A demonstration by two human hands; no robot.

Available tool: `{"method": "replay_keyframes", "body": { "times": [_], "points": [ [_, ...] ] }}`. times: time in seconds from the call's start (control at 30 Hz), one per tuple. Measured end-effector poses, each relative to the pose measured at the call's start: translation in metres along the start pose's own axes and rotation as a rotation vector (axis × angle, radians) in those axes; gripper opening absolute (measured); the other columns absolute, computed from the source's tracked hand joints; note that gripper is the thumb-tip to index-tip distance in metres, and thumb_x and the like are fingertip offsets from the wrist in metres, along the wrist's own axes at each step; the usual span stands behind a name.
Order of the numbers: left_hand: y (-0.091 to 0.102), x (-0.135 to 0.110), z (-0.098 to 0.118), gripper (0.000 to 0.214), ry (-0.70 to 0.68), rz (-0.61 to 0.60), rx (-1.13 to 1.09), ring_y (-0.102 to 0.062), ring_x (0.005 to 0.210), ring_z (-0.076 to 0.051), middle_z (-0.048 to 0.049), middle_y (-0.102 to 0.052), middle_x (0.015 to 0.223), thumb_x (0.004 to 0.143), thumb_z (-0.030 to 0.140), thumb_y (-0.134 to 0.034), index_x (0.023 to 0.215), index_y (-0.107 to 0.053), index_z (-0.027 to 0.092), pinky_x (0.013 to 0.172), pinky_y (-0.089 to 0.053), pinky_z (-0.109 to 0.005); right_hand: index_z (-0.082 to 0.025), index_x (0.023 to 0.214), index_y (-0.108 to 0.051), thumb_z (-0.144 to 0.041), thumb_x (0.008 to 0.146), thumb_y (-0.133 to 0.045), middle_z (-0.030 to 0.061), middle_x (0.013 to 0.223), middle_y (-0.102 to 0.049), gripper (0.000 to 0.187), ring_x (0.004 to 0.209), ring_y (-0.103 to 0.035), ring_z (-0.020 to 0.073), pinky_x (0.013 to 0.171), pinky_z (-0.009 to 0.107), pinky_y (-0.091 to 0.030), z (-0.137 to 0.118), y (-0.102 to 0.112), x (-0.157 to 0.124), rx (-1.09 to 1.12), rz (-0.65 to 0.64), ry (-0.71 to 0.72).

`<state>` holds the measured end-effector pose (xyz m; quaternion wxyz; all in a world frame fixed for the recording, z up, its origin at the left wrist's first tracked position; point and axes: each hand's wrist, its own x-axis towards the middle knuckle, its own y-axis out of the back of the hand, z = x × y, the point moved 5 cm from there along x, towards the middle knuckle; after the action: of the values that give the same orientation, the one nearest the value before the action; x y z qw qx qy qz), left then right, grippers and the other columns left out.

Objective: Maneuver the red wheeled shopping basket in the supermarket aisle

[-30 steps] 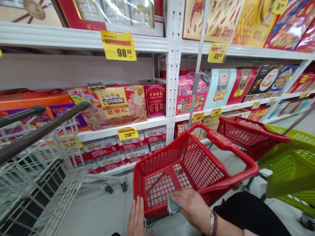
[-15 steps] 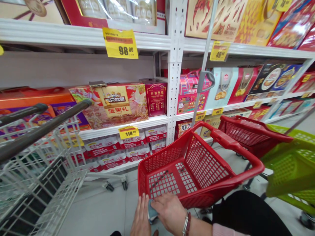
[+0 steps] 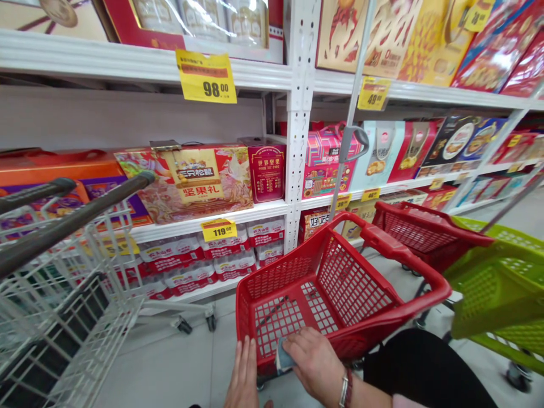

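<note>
A red plastic shopping basket cart (image 3: 317,317) stands in front of me, with its slotted floor and walls showing. My right hand (image 3: 314,360) is closed over a folded blue-grey cloth (image 3: 284,357), pressing it at the cart's near rim. My left hand (image 3: 243,377) lies with straight fingers against the near left corner of the cart, palm partly hidden. A bracelet is on the right wrist.
To the left stands a wire shopping trolley (image 3: 80,317) with dark handles. Another red cart (image 3: 412,235) and a green cart (image 3: 501,289) are at the right. White shelves (image 3: 259,211) with boxed goods (image 3: 199,184) and price tags run behind.
My right hand has slid to the right along the cart's near rim with the cloth, away from my left hand. The left hand stays at the corner. The view has shifted slightly.
</note>
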<state>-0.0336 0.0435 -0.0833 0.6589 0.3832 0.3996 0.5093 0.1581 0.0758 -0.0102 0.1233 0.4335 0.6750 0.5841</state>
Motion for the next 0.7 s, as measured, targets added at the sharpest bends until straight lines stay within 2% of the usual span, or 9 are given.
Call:
{"method": "replay_keyframes", "body": {
  "times": [0.13,0.3,0.4,0.53,0.6,0.7],
  "points": [
    [-0.005,-0.001,-0.012,0.108,-0.01,0.034,-0.006,0.013,0.159,-0.03,-0.0191,-0.001,0.173,0.064,0.015,-0.057,0.159,-0.008,0.0,0.131,-0.018,-0.049,-0.017,0.118,-0.063,-0.023,0.089,-0.064,0.0088,0.106,-0.072,0.03,0.093,-0.064,0.0269,0.089,0.042,-0.048,-0.027,-0.018,0.025,-0.013,-0.067,0.06],
    [-0.003,-0.006,-0.023,0.104,-0.039,-0.008,0.014,0.0,0.16,-0.031,-0.0161,-0.011,0.173,0.069,0.018,-0.058,0.161,-0.011,0.007,0.13,-0.021,-0.048,-0.019,0.12,-0.062,-0.026,0.091,-0.065,0.0067,0.106,-0.073,0.03,0.091,-0.064,0.0258,0.086,0.04,-0.048,-0.039,-0.027,0.032,-0.002,-0.073,0.095],
    [0.0,-0.009,-0.023,0.104,-0.024,0.011,0.037,-0.004,0.16,-0.028,-0.0138,-0.012,0.173,0.069,0.015,-0.055,0.162,-0.008,0.01,0.13,-0.022,-0.046,-0.02,0.122,-0.062,-0.025,0.094,-0.064,0.0053,0.112,-0.073,0.029,0.094,-0.065,0.0244,0.089,0.039,-0.047,-0.03,-0.018,0.022,0.012,-0.071,0.108],
    [-0.002,-0.01,-0.016,0.103,-0.018,-0.024,0.072,-0.003,0.161,-0.026,-0.0112,-0.01,0.173,0.069,0.011,-0.052,0.161,-0.007,0.009,0.13,-0.022,-0.043,-0.023,0.126,-0.061,-0.021,0.092,-0.065,0.0037,0.119,-0.072,0.034,0.102,-0.063,0.0238,0.097,0.039,-0.043,-0.007,0.0,-0.001,0.055,-0.067,0.039],
    [-0.006,-0.01,-0.014,0.1,-0.018,-0.053,0.075,-0.004,0.16,-0.027,-0.0119,-0.012,0.173,0.069,0.011,-0.053,0.16,-0.012,0.006,0.131,-0.022,-0.042,-0.023,0.127,-0.061,-0.02,0.09,-0.066,0.004,0.121,-0.072,0.037,0.104,-0.062,0.0243,0.101,0.04,-0.042,0.003,0.007,-0.011,0.079,-0.042,0.021],
    [-0.011,-0.012,-0.011,0.083,-0.022,-0.083,0.075,-0.014,0.159,-0.028,-0.013,-0.025,0.169,0.077,0.01,-0.048,0.157,-0.027,0.008,0.13,-0.023,-0.041,-0.022,0.125,-0.062,-0.02,0.088,-0.066,0.0055,0.119,-0.072,0.038,0.101,-0.062,0.0246,0.101,0.04,-0.042,0.01,0.012,-0.023,0.106,0.008,0.061]
  ]
}}
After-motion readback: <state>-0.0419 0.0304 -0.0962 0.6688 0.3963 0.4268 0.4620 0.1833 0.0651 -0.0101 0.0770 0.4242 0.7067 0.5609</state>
